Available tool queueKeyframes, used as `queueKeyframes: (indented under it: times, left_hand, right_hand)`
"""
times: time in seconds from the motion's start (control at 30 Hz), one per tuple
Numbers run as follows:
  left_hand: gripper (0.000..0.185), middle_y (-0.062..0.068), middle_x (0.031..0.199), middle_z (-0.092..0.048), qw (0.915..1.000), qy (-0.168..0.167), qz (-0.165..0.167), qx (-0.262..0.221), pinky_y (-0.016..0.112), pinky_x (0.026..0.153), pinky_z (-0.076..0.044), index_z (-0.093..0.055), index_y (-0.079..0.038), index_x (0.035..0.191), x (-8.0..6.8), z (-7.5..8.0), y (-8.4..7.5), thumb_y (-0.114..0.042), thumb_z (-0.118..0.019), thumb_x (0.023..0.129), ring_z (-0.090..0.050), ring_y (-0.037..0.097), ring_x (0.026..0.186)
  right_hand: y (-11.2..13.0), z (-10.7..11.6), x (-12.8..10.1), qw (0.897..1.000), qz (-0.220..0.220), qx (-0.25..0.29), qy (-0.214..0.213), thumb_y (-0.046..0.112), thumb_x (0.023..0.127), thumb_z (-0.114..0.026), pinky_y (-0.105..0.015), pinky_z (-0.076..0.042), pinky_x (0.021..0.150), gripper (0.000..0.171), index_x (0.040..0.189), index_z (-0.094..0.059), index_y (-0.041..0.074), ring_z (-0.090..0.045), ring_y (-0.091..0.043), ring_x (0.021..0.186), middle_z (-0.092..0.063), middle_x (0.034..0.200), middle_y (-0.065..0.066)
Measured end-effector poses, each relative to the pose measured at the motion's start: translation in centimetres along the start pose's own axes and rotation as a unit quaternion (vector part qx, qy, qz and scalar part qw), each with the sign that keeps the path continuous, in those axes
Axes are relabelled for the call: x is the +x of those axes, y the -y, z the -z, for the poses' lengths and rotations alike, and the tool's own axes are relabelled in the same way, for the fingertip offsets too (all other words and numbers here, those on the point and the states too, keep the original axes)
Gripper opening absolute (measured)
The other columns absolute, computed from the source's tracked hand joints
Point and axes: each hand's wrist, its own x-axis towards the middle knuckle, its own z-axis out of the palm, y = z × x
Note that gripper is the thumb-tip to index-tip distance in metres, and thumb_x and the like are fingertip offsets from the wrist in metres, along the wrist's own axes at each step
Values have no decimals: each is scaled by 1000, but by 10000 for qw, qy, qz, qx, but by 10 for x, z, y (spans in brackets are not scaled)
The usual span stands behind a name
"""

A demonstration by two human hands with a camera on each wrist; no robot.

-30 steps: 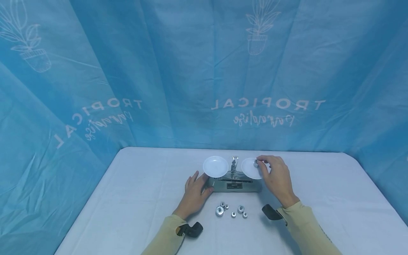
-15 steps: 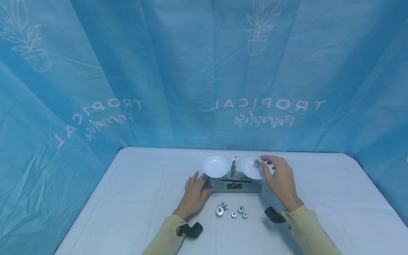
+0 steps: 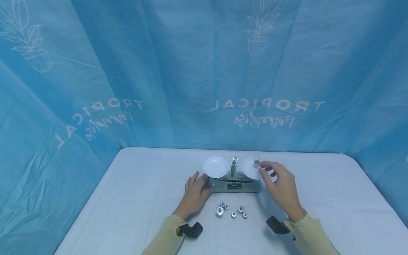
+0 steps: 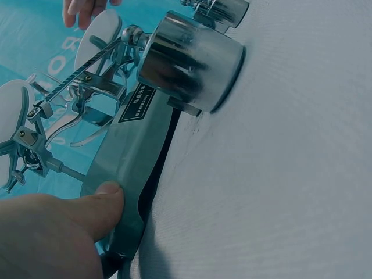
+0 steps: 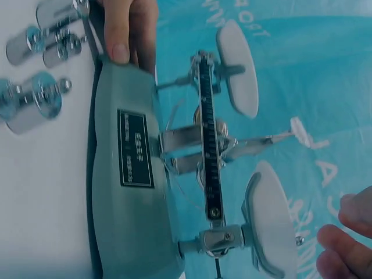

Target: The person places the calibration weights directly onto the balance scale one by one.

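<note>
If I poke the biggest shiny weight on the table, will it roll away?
Probably not. The biggest weight stands upright on a flat base on the cloth-covered table, so it would more likely slide or tip. It looks like solid metal, so probably heavy for its size, and its polished sides may feel slippery.

A balance scale is sitting on the white counter with two white pans. The left hand is resting against the scale's base, beside the left pan. The right hand is hovering by the right pan, fingers loosely curled just beside a small metal weight (standing on that pan). Five loose weights are lying in front of the scale.
</note>
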Motion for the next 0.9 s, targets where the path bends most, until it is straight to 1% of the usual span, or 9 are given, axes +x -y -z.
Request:
queueKeyframes:
  times: [0.2,0.4,0.63,0.7,0.9]
  left_hand:
    - [59,11,156,-43,10000,-1,-11,3,64,121,-8,-41,-7,153,-1,1,-1,-32,-55,102,-20,42,150]
    - [59,11,156,-43,10000,-1,-22,-5,64,121,-8,-41,-6,153,0,1,-1,-32,-55,102,-20,42,150]
    - [58,12,156,-44,10000,-16,-57,-38,65,120,-8,-41,-6,153,-1,1,-1,-32,-54,102,-20,43,150]
    - [58,11,156,-43,10000,-18,-57,-42,65,120,-8,-41,-7,153,-1,1,-1,-32,-54,103,-20,43,150]
    - [58,11,157,-42,10000,-11,-4,-50,64,121,-7,-40,-7,154,-1,1,-2,-31,-54,103,-19,42,150]
  right_hand:
    - [9,3,-10,9997,8,132,194,8,91,-75,-29,-54,69,22,113,-72,6,-64,-19,90,-72,105,-8]
    - [14,2,-20,9991,35,242,361,8,90,-76,-33,-55,67,21,111,-72,9,-63,-16,88,-72,100,-2]
    - [18,-1,-31,9970,-76,532,557,8,90,-76,-27,-56,70,19,109,-73,12,-61,-8,87,-71,96,7]
    - [19,-2,-33,9962,-114,621,594,8,90,-76,-29,-57,70,19,108,-73,12,-61,-7,86,-71,95,8]
    - [22,-4,-39,9939,-160,791,749,7,90,-76,-28,-57,70,18,107,-74,13,-61,-5,86,-71,95,10]
